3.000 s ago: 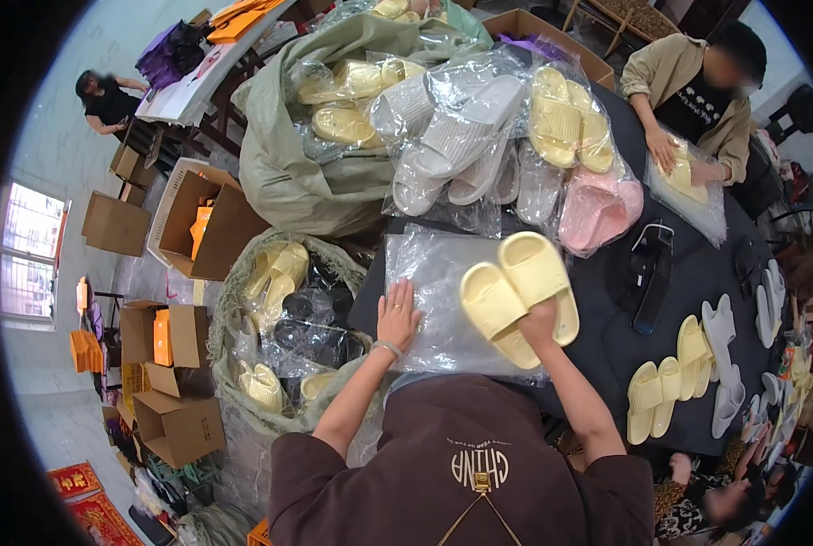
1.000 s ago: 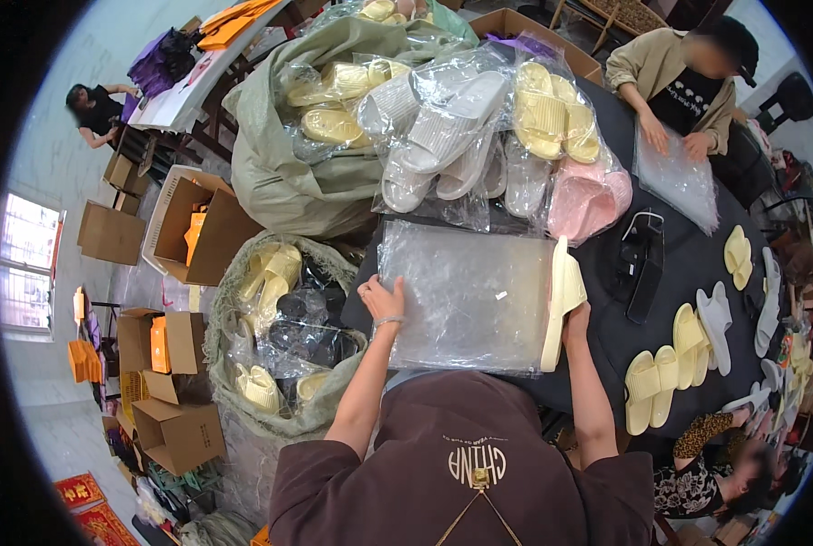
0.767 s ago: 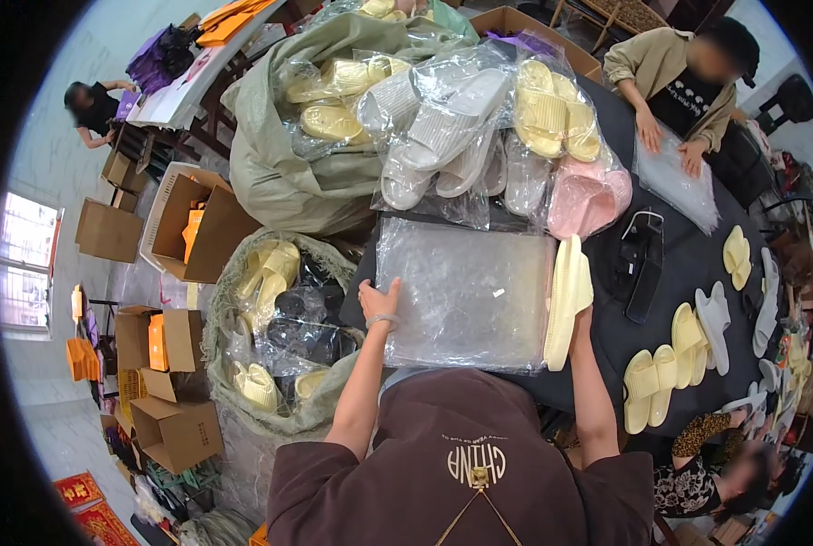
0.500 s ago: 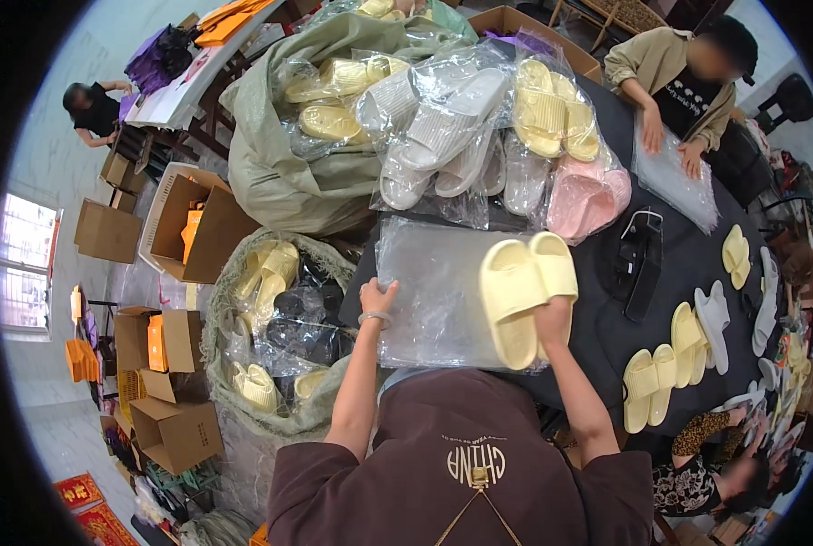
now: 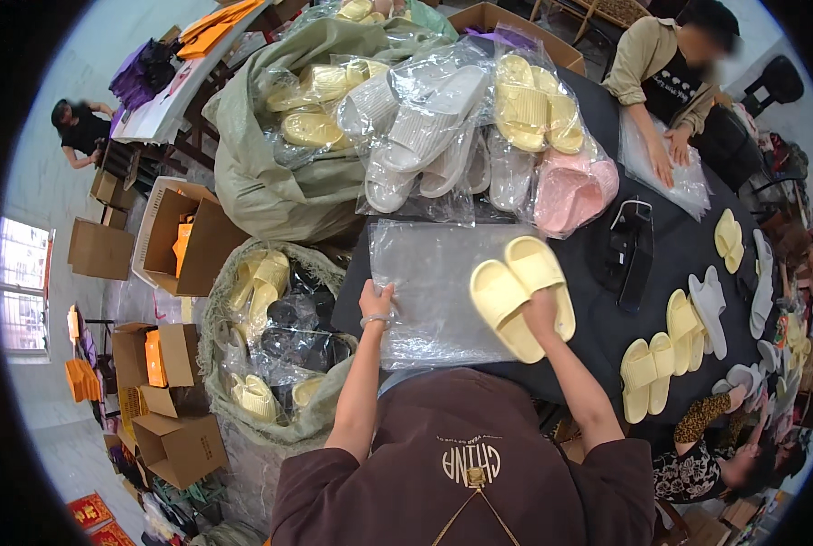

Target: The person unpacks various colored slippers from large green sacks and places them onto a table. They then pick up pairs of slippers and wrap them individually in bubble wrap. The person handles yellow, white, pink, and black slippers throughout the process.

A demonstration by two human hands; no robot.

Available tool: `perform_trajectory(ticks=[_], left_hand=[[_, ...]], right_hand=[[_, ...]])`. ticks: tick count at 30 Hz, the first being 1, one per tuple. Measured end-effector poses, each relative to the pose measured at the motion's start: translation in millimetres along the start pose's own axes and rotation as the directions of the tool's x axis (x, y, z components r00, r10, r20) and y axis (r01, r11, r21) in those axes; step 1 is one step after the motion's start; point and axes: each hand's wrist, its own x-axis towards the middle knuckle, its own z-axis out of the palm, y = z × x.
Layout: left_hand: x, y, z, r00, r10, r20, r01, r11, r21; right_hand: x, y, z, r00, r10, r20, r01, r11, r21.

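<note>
My right hand (image 5: 541, 314) is closed on a pair of pale yellow slippers (image 5: 496, 293), fingers inside the strap of the right one. The pair is held side by side, toes pointing away and tilted left, over the right part of a clear plastic bag (image 5: 429, 268). At the bag's left edge, my left hand (image 5: 376, 300) pinches the plastic; its fingertips are partly hidden. The bag lies flat on the black-covered table before me, perhaps with others beneath it.
Bagged grey slippers (image 5: 429, 123), yellow slippers (image 5: 525, 105) and pink slippers (image 5: 572, 191) pile up beyond. Sacks of slippers, one green (image 5: 284, 177), stand left. Rightward are a black slipper pair (image 5: 630, 250) and loose yellow slippers (image 5: 648, 378). Across the table, a person (image 5: 666, 82) handles plastic bags (image 5: 666, 168).
The yellow slippers have turned so their toes lean further left, with my right hand moving slightly left. My left hand stays at the bag's edge. The whole view has shifted a little.
</note>
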Motion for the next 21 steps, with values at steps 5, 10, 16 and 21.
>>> perform_trajectory(ticks=[5,10,16,21], left_hand=[[-25,44,-9,0.914,0.327,-0.239,-0.246,0.917,0.313],[-64,57,0,0.794,0.537,0.285,-0.608,0.713,0.349],[-62,46,19,0.769,0.461,0.442,-0.626,0.683,0.377],[-62,40,10,0.783,0.462,0.417,-0.616,0.672,0.411]], right_hand=[[15,13,-83,0.923,0.363,-0.127,-0.309,0.896,0.318],[14,33,-219,0.839,0.248,-0.485,-0.205,0.969,0.141],[-92,260,-299,0.78,0.387,-0.491,-0.568,0.767,-0.298],[-127,354,-271,0.575,0.681,-0.454,-0.803,0.577,-0.151]])
